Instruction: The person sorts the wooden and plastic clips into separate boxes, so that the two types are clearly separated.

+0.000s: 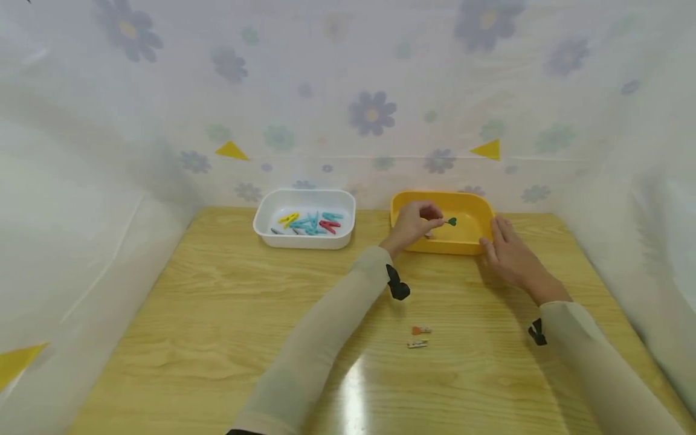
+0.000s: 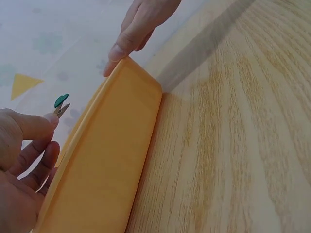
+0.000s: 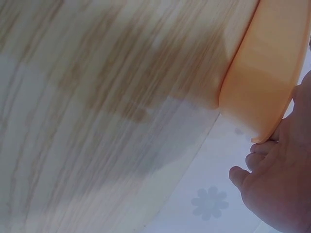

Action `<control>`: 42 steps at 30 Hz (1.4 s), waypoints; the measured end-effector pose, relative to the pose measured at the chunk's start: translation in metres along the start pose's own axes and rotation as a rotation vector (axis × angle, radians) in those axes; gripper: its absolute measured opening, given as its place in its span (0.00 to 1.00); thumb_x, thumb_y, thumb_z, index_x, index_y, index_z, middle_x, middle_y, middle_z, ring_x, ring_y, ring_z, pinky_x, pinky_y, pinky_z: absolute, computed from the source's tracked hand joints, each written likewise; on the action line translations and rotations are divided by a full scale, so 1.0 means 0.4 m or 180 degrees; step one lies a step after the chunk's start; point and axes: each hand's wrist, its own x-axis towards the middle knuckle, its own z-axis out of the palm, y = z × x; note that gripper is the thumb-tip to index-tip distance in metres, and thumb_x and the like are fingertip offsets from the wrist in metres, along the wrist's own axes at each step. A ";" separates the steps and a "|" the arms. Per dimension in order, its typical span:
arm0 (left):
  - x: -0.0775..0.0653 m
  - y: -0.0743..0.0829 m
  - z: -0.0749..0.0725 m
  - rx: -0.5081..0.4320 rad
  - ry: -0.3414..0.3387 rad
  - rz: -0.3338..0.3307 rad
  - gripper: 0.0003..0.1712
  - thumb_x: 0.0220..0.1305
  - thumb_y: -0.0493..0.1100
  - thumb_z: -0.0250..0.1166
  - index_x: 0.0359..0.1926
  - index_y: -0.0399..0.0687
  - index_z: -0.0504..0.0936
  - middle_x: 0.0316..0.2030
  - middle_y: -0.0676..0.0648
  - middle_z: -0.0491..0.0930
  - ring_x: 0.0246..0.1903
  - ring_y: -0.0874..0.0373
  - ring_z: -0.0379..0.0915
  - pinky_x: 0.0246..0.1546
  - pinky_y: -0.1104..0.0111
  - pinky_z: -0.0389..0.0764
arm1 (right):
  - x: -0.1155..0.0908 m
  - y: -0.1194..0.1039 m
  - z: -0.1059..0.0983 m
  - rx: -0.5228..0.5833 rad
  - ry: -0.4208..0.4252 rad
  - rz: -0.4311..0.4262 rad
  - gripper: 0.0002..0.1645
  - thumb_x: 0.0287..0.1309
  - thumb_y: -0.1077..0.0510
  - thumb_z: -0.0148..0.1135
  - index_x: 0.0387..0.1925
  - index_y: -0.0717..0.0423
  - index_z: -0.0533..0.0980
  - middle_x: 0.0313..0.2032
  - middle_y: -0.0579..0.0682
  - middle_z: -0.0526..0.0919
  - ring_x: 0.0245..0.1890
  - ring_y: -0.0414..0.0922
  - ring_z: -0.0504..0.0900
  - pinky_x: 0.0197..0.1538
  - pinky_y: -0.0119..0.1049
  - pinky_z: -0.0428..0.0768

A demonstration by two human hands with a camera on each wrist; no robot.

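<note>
In my left hand (image 1: 414,225), thumb and fingers pinch a small wooden clothespin (image 2: 60,109) topped with a green heart. That hand is at the near left side of the yellow tray (image 1: 459,248), with the clothespin over the tray's inside. At the tray's right end my right hand (image 1: 513,258) holds the rim, thumb at the near corner and fingers along the side. Two more small wooden clothespins lie on the table nearer to me: one with an orange heart (image 1: 417,330), and another clothespin (image 1: 417,344) just below it.
Left of the yellow tray stands a white tray (image 1: 304,243). Several plastic clothespins lie in it, among them a yellow clothespin (image 1: 289,219), a red clothespin (image 1: 329,226) and teal ones. Behind both trays hangs a flower-patterned sheet (image 1: 326,90); the wood-grain table (image 1: 217,314) reaches up to it.
</note>
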 end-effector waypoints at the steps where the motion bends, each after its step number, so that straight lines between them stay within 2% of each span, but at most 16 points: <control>1: 0.004 -0.001 0.000 0.0002 -0.0001 -0.0008 0.03 0.68 0.38 0.70 0.40 0.43 0.85 0.36 0.49 0.84 0.40 0.49 0.82 0.37 0.54 0.87 | 0.000 0.000 -0.001 -0.0005 0.0008 0.0002 0.44 0.83 0.42 0.26 0.77 0.75 0.32 0.77 0.74 0.30 0.77 0.70 0.32 0.76 0.62 0.37; 4: 0.019 -0.004 0.000 0.0049 -0.0013 0.0004 0.03 0.68 0.38 0.70 0.40 0.44 0.85 0.36 0.50 0.84 0.39 0.51 0.82 0.38 0.61 0.86 | 0.000 -0.001 -0.003 -0.0006 0.0024 0.0005 0.44 0.83 0.42 0.26 0.77 0.75 0.32 0.77 0.74 0.31 0.77 0.69 0.31 0.76 0.62 0.37; 8: 0.034 -0.012 -0.001 0.0164 -0.0026 0.0031 0.03 0.68 0.39 0.71 0.40 0.44 0.86 0.36 0.51 0.85 0.36 0.63 0.79 0.40 0.75 0.80 | -0.001 -0.006 -0.002 -0.0001 0.0008 0.0022 0.45 0.83 0.42 0.26 0.77 0.75 0.32 0.77 0.74 0.31 0.77 0.70 0.32 0.76 0.62 0.37; 14: 0.046 -0.020 0.004 0.0142 -0.0087 -0.0014 0.03 0.68 0.39 0.70 0.39 0.44 0.86 0.36 0.51 0.85 0.35 0.63 0.80 0.39 0.74 0.80 | -0.005 -0.010 0.000 -0.0013 0.0000 0.0045 0.44 0.83 0.42 0.26 0.76 0.76 0.33 0.77 0.74 0.31 0.77 0.70 0.33 0.76 0.62 0.38; 22: 0.060 -0.030 0.017 0.0281 -0.0124 -0.0058 0.03 0.67 0.39 0.71 0.39 0.43 0.86 0.36 0.50 0.85 0.35 0.63 0.80 0.39 0.76 0.80 | -0.004 -0.009 0.004 -0.0047 0.0001 0.0092 0.45 0.83 0.41 0.24 0.77 0.74 0.32 0.77 0.74 0.32 0.77 0.70 0.32 0.77 0.62 0.38; 28: 0.060 -0.035 0.023 0.0257 -0.0137 -0.0122 0.03 0.67 0.37 0.71 0.40 0.43 0.86 0.37 0.50 0.85 0.36 0.63 0.80 0.40 0.76 0.80 | -0.004 -0.008 0.002 -0.0063 0.0004 0.0074 0.44 0.83 0.42 0.24 0.77 0.74 0.32 0.77 0.74 0.31 0.77 0.70 0.33 0.77 0.61 0.37; 34: 0.062 -0.036 0.023 0.0313 -0.0172 -0.0096 0.03 0.68 0.38 0.71 0.40 0.43 0.87 0.37 0.49 0.86 0.36 0.63 0.80 0.40 0.76 0.80 | -0.006 -0.010 0.001 -0.0070 0.0056 0.0038 0.44 0.83 0.42 0.25 0.77 0.74 0.33 0.78 0.73 0.32 0.78 0.69 0.33 0.77 0.62 0.39; 42: 0.064 -0.037 0.024 0.0339 -0.0269 -0.0096 0.07 0.67 0.35 0.70 0.44 0.37 0.87 0.39 0.49 0.86 0.37 0.61 0.80 0.40 0.76 0.79 | -0.005 -0.009 0.003 -0.0034 0.0093 0.0029 0.44 0.83 0.43 0.26 0.77 0.75 0.34 0.78 0.74 0.33 0.77 0.70 0.34 0.77 0.61 0.38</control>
